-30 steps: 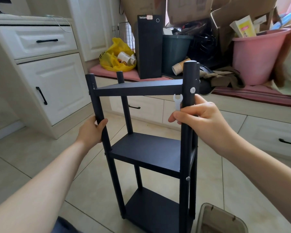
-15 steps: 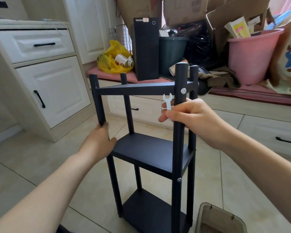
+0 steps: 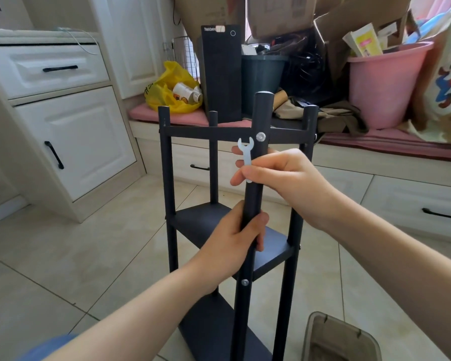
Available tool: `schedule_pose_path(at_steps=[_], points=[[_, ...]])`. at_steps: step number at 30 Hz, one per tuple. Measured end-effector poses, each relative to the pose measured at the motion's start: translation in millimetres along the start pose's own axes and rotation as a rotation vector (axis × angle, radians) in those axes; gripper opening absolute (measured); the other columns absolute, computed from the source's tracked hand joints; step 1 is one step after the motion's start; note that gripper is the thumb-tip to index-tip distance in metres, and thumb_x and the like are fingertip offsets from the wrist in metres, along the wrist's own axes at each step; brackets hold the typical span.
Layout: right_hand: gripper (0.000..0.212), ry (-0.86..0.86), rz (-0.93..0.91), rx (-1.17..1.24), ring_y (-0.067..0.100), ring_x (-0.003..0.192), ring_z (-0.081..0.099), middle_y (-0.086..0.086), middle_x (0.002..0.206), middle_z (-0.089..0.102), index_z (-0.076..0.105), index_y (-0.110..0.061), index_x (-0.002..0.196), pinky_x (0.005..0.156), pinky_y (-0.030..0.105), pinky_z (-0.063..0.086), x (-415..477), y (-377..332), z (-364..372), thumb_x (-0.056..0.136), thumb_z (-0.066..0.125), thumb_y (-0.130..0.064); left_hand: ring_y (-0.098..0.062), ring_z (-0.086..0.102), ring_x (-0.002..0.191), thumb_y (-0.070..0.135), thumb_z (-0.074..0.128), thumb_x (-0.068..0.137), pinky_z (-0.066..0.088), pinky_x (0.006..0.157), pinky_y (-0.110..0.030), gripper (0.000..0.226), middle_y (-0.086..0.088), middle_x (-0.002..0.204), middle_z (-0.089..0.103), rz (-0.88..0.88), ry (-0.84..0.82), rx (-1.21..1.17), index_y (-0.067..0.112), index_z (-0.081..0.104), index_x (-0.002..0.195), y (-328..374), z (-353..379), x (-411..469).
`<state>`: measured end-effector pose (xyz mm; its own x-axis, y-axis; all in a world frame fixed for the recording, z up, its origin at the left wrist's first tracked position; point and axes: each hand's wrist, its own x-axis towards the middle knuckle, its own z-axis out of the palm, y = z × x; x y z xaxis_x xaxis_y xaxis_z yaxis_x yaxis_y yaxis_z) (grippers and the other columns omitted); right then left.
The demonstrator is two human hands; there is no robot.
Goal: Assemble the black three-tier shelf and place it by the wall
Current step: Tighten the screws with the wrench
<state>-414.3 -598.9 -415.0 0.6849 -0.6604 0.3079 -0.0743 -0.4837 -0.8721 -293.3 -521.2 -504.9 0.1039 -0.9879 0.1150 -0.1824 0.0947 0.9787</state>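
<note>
The black three-tier shelf [image 3: 208, 225] stands upright on the tiled floor in front of me, one corner post nearest the camera. My left hand [image 3: 232, 241] grips that near post just above the middle tier. Higher on the same post, my right hand [image 3: 284, 178] wraps round it and pinches a small white flat wrench [image 3: 246, 155] against it. The wrench's open jaw points up, just left of a silver bolt head [image 3: 261, 137] at the top tier. A second bolt [image 3: 244, 282] shows lower on the post.
White drawers and a cabinet [image 3: 71, 136] stand at left. A window seat behind holds a yellow bag [image 3: 167, 92], a black computer tower [image 3: 220, 71], a dark bin [image 3: 263, 76], cardboard boxes and a pink bucket [image 3: 383, 82]. A translucent container [image 3: 341, 340] sits on the floor at lower right.
The shelf has turned so the near post faces me centrally. My left hand left the far-left post and now grips the near post below my right hand.
</note>
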Motion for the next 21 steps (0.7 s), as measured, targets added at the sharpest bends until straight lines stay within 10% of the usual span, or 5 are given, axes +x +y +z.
schedule_pose_path(at_steps=[4,9,14,21], points=[[0.023,0.069,-0.073,-0.010,0.021,0.120,0.058,0.010,0.105,0.073,0.080,-0.018,0.082,0.103,0.040,0.047,-1.2,2.1,3.3,0.095,0.062,-0.012,-0.008,0.055,0.066,0.036,0.048,0.104,0.046,0.068,-0.015,0.020,0.004,0.068,0.058,0.022,-0.052,0.027,0.017,0.052,0.099,0.9,-2.1,-0.2],[0.025,0.098,-0.117,-0.073,0.014,0.089,0.054,0.016,0.079,0.064,0.077,-0.021,0.075,0.077,0.021,0.044,-2.8,-4.3,4.9,0.095,0.063,-0.013,-0.013,0.053,0.066,0.046,0.048,0.097,0.044,0.066,-0.021,0.019,0.003,0.066,0.057,0.004,-0.074,-0.029,0.037,0.054,0.082,9.8,-1.3,0.0],[0.024,0.096,-0.124,-0.071,0.019,0.091,0.052,0.026,0.084,0.062,0.078,-0.013,0.077,0.078,0.023,0.044,-4.3,-8.1,4.3,0.095,0.061,-0.012,-0.021,0.048,0.068,0.044,0.048,0.096,0.042,0.074,-0.039,0.026,0.000,0.065,0.055,0.008,-0.108,-0.118,0.019,0.050,0.096,14.9,-2.1,-2.8],[0.022,0.102,-0.096,-0.066,0.006,0.079,0.052,-0.008,0.076,0.053,0.079,-0.012,0.083,0.077,0.025,0.045,-2.9,-4.7,-1.9,0.096,0.061,-0.015,-0.018,0.051,0.063,0.036,0.045,0.107,0.046,0.069,-0.037,0.020,0.000,0.064,0.054,0.004,-0.037,-0.087,0.016,0.049,0.103,18.1,-8.3,-1.6]])
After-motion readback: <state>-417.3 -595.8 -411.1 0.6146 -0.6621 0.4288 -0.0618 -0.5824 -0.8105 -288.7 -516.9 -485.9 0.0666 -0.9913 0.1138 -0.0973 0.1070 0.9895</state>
